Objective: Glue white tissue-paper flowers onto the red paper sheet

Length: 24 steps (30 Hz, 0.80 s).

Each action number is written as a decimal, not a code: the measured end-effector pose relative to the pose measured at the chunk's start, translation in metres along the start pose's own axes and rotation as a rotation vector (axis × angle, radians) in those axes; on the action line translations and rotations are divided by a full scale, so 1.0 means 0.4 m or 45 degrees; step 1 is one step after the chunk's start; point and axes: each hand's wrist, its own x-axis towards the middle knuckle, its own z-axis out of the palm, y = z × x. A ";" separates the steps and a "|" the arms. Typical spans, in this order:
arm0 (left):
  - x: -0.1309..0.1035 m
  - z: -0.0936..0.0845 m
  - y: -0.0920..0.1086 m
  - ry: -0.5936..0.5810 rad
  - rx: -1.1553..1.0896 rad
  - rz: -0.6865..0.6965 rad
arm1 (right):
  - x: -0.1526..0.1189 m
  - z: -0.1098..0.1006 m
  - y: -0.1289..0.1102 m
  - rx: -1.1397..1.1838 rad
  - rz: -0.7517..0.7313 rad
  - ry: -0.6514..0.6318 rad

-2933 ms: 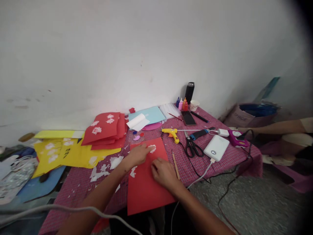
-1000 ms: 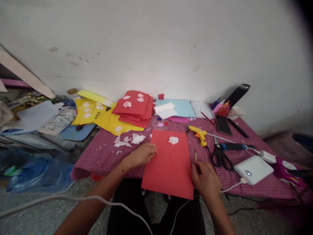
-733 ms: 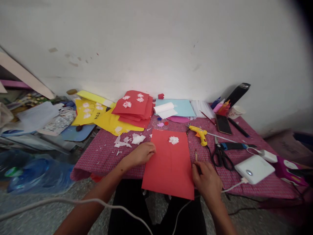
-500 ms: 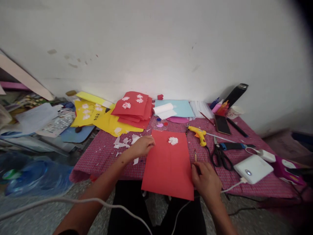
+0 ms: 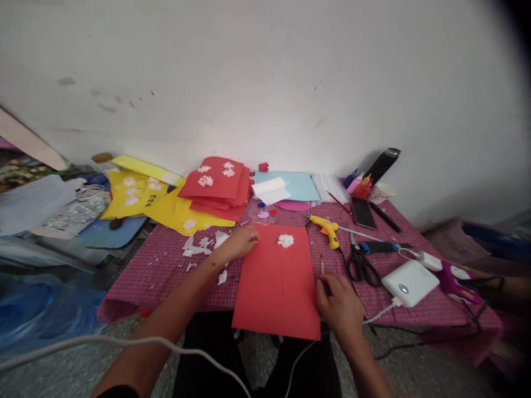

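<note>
A sheet of red paper (image 5: 276, 293) lies before me, its lower end reaching past the table's front edge. Near its top sits a crumpled white paper flower (image 5: 285, 240). My left hand (image 5: 238, 246) is closed with curled fingers at the sheet's upper left edge, gripping it there. Beside the right edge, my right hand (image 5: 342, 307) is closed around what looks like a thin paintbrush (image 5: 322, 265), its pale wooden shaft and dark tip pointing away from me. Most of that brush is hidden by the hand.
White paper scraps (image 5: 194, 249) lie left. Behind are stacked red sheets with flowers (image 5: 219, 185), a paint palette (image 5: 264, 214) and a white roll (image 5: 269, 188). To the right are a yellow glue gun (image 5: 327, 228), black scissors (image 5: 363, 268) and a white power bank (image 5: 410, 283). A white cable (image 5: 157, 340) crosses in front.
The whole view has shifted slightly, so things appear farther left. Both hands keep nearly the same places at the red paper's edges.
</note>
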 end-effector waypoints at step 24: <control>-0.086 -0.028 0.055 -0.027 -0.276 0.257 | 0.058 -0.045 0.035 0.165 0.027 -0.157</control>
